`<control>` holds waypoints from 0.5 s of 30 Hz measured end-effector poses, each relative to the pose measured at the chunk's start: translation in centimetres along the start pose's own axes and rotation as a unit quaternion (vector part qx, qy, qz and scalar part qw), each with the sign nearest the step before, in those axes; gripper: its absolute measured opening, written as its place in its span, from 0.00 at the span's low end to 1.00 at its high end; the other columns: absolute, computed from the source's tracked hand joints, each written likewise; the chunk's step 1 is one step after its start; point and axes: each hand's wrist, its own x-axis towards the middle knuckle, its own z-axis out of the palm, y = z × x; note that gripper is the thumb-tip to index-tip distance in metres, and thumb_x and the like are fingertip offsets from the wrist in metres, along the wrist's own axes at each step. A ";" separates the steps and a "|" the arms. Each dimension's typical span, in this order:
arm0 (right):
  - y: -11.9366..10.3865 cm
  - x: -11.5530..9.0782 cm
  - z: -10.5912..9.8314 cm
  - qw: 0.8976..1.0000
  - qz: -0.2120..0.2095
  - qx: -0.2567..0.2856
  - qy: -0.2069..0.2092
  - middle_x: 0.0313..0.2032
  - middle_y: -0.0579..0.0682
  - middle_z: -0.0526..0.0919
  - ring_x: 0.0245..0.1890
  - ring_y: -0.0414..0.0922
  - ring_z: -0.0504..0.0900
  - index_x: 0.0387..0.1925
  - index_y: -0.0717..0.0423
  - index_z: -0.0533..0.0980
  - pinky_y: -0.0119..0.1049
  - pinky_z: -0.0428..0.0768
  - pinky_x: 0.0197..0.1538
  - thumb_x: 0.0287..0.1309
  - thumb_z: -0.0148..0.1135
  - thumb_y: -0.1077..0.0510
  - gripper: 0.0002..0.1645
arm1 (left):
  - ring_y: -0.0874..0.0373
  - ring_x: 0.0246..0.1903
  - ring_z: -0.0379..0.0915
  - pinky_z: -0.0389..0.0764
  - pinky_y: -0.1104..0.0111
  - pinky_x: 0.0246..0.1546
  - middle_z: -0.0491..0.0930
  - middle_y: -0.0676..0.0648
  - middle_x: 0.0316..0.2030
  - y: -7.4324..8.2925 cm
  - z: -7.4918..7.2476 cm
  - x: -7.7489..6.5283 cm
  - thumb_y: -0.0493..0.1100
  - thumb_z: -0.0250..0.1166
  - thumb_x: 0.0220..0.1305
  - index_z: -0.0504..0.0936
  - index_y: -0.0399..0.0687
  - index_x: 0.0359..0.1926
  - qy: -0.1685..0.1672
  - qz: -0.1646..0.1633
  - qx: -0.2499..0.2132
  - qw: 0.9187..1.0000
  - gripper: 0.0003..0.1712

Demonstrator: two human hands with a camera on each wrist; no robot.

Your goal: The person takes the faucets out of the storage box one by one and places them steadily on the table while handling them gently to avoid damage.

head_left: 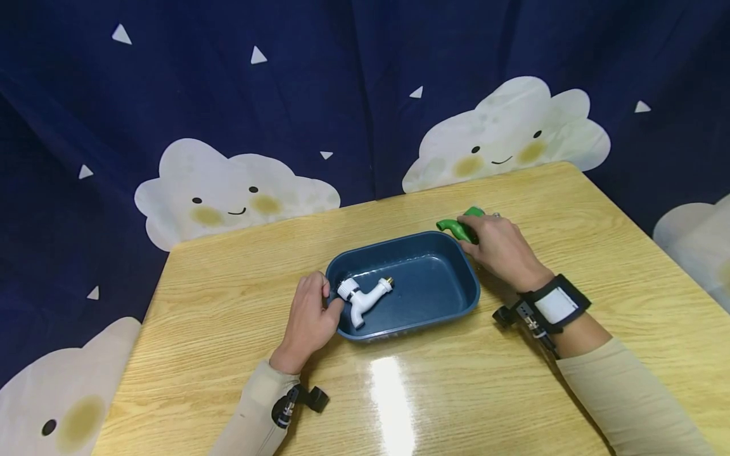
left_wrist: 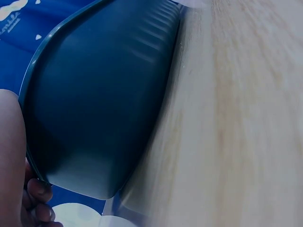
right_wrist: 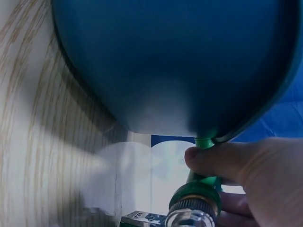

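Observation:
A dark blue plastic basin [head_left: 428, 285] sits on the wooden table, and a white plastic tap [head_left: 365, 301] with a brass-coloured end lies inside at its left. My left hand [head_left: 310, 316] grips the basin's left rim, thumb on the inner side. Just beyond the far right corner of the basin, my right hand [head_left: 504, 250] holds a green tap [head_left: 456, 228] between thumb and fingers. In the right wrist view the green tap [right_wrist: 196, 189] shows a ribbed metal collar near the basin's outer wall; the palm side of my fingers is partly hidden.
The light wooden table [head_left: 228, 304] ends at a dark blue curtain [head_left: 319, 76] printed with smiling clouds and small white triangles. Both wrists carry strapped-on cameras, with a black band [head_left: 556, 304] on the right one. A bright reflection lies in front of the basin.

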 end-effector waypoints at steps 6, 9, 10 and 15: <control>-0.1 0.1 0.1 1.000 -0.003 0.003 -0.004 0.52 0.67 0.86 0.50 0.64 0.86 0.62 0.66 0.77 0.62 0.81 0.54 0.61 0.71 0.58 0.29 | 0.55 0.33 0.59 0.59 0.68 0.36 0.59 0.51 0.25 0.0 -0.1 0.1 0.36 0.59 0.52 0.65 0.46 0.29 0.000 0.002 0.001 1.000 0.09; 0.0 0.2 0.3 1.000 -0.007 0.007 -0.004 0.51 0.66 0.87 0.48 0.62 0.86 0.61 0.66 0.78 0.61 0.81 0.52 0.61 0.71 0.58 0.29 | 0.55 0.33 0.59 0.59 0.68 0.36 0.59 0.50 0.25 0.0 -0.2 0.2 0.36 0.58 0.52 0.65 0.46 0.29 0.000 0.003 0.001 1.000 0.09; 0.0 0.3 0.4 1.000 -0.008 0.007 -0.003 0.50 0.66 0.87 0.47 0.62 0.87 0.61 0.66 0.78 0.60 0.82 0.50 0.61 0.71 0.59 0.29 | 0.55 0.33 0.59 0.59 0.68 0.36 0.59 0.50 0.25 0.1 -0.2 0.2 0.36 0.59 0.52 0.65 0.46 0.29 0.000 0.003 0.001 1.000 0.09; 0.2 0.3 0.7 1.000 -0.016 0.006 0.003 0.48 0.66 0.87 0.45 0.61 0.87 0.61 0.66 0.78 0.58 0.82 0.48 0.61 0.71 0.59 0.28 | 0.55 0.33 0.59 0.59 0.68 0.36 0.60 0.50 0.25 0.1 -0.3 0.3 0.36 0.59 0.52 0.65 0.46 0.29 -0.001 0.002 -0.001 1.000 0.09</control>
